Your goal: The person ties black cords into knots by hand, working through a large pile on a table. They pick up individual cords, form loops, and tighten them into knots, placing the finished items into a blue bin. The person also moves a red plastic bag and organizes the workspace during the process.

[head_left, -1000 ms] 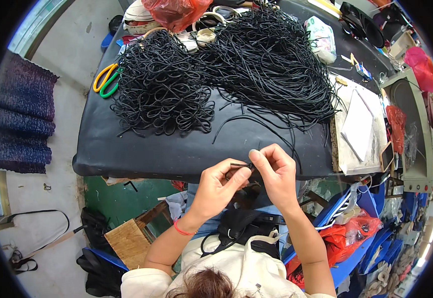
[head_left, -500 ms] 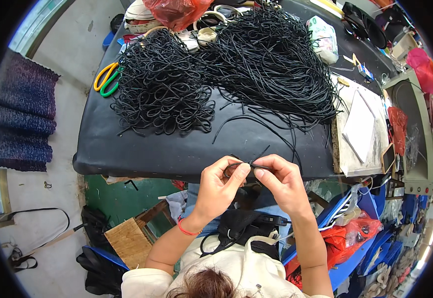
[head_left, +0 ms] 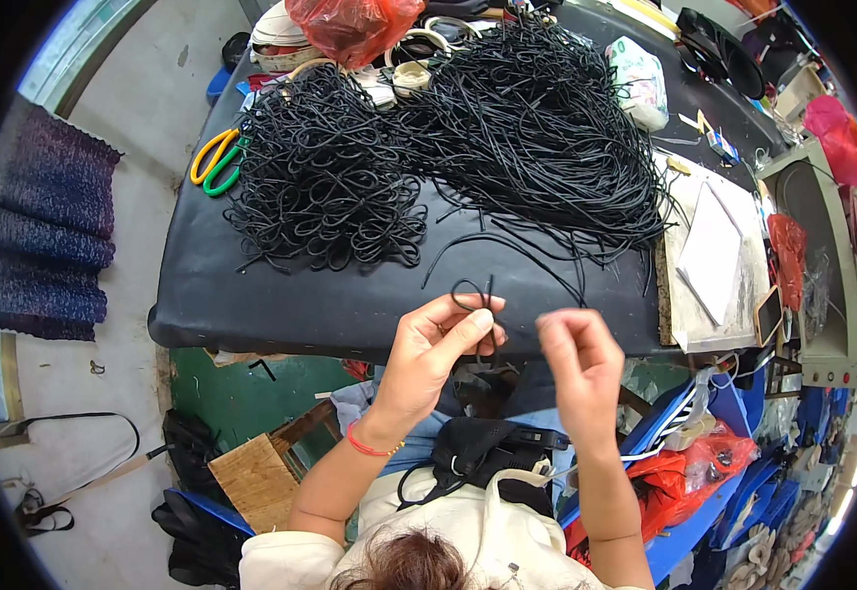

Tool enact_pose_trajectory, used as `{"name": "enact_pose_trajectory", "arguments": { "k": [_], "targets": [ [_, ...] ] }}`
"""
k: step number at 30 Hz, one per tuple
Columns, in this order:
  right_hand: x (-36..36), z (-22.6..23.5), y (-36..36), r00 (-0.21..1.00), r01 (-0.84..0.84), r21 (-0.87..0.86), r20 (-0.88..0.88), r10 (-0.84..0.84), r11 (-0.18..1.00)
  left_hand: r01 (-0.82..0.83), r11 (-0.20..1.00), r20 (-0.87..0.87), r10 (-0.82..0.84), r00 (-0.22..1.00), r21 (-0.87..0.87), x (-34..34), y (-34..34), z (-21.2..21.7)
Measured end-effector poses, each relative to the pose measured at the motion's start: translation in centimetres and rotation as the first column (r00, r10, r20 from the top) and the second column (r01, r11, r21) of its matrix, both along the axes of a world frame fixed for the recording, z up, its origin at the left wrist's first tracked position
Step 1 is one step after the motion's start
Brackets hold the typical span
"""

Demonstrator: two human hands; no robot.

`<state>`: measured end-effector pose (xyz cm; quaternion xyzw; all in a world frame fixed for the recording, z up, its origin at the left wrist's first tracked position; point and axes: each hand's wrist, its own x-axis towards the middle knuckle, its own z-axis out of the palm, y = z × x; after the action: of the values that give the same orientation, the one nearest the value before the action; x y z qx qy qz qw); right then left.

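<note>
My left hand [head_left: 436, 344] is closed in a pinch on a short black cord [head_left: 465, 286], in front of the table's near edge. A round loop and a straight end of that cord stand up above my fingertips, and more of it hangs below them. To the right, apart from the cord, is my right hand [head_left: 584, 359] with curled fingers; motion smears the fingertips, and nothing can be made out in them. Beyond my hands lie a heap of looped black cords [head_left: 325, 187] at the left and a larger heap of long black cords [head_left: 546, 138] at the right.
The black tabletop [head_left: 350, 305] carries scissors [head_left: 220, 162] with yellow and green handles at the left. A red plastic bag [head_left: 355, 25] and a white packet [head_left: 637, 84] sit at the back. At the right is a pale board [head_left: 679, 285]; a wooden stool [head_left: 257, 477] stands below left.
My right hand has come away from the cord and moved right. The cord stays in my left hand, its loop now standing upright above the fingers.
</note>
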<state>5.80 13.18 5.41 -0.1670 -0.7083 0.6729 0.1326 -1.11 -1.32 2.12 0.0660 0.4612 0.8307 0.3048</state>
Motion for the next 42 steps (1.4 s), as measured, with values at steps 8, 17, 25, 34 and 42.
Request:
{"name": "enact_pose_trajectory", "arguments": {
  "k": [8, 17, 25, 34, 42],
  "targets": [
    [-2.4, 0.2, 0.1, 0.964, -0.267, -0.234, -0.049, 0.263, 0.935, 0.03, 1.0, -0.025, -0.03, 0.999, 0.006, 0.9, 0.6, 0.9],
    [-2.5, -0.4, -0.1, 0.982, -0.161, -0.288, 0.053, 0.184, 0.944, 0.054, 0.998, 0.044, -0.055, 0.998, 0.022, 1.5, 0.4, 0.6],
    [-2.9, -0.7, -0.4, 0.998, -0.042, -0.371, 0.032, 0.058, 0.928, -0.091, 0.989, 0.157, 0.071, 0.985, 0.119, 1.9, 1.3, 0.0],
    [-1.0, -1.7, 0.6, 0.993, -0.092, -0.178, 0.053, 0.103, 0.98, -0.078, 0.992, 0.161, 0.062, 0.985, 0.1, 1.8, 1.9, -0.5],
    [-0.7, -3.1, 1.0, 0.999, -0.021, 0.114, -0.025, 0.024, 0.993, 0.011, 0.985, -0.089, -0.027, 0.996, -0.172, 2.0, 1.6, 0.2]
  ]
}}
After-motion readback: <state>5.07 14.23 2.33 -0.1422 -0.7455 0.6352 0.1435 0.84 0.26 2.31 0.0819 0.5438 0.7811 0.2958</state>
